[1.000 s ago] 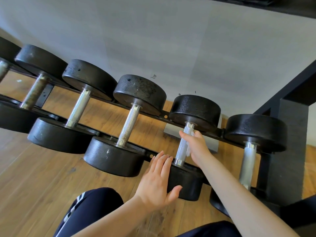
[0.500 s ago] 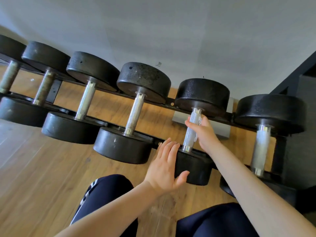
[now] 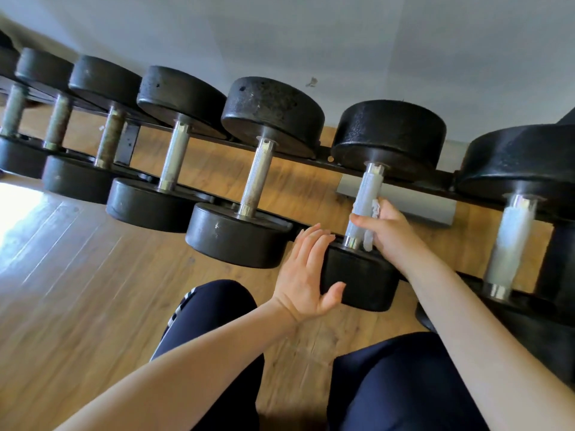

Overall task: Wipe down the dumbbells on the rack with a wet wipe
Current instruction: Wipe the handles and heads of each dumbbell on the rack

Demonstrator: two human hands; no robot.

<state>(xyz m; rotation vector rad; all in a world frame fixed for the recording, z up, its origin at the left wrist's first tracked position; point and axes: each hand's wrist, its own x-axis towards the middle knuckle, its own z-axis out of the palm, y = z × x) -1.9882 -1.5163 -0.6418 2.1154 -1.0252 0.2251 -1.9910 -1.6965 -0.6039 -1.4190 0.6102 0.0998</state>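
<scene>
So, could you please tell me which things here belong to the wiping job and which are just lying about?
Job:
- wet wipe, in right hand
- dumbbell handle being wiped
- left hand, steadying its near head
- rack

Lying about:
- grey block behind rack
- wood floor

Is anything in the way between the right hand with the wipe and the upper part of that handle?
Nothing visible. The right hand holds the wet wipe against the handle, whose upper part is bare.

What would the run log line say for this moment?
right hand grips wet wipe round dumbbell handle | left hand braces near head
</scene>
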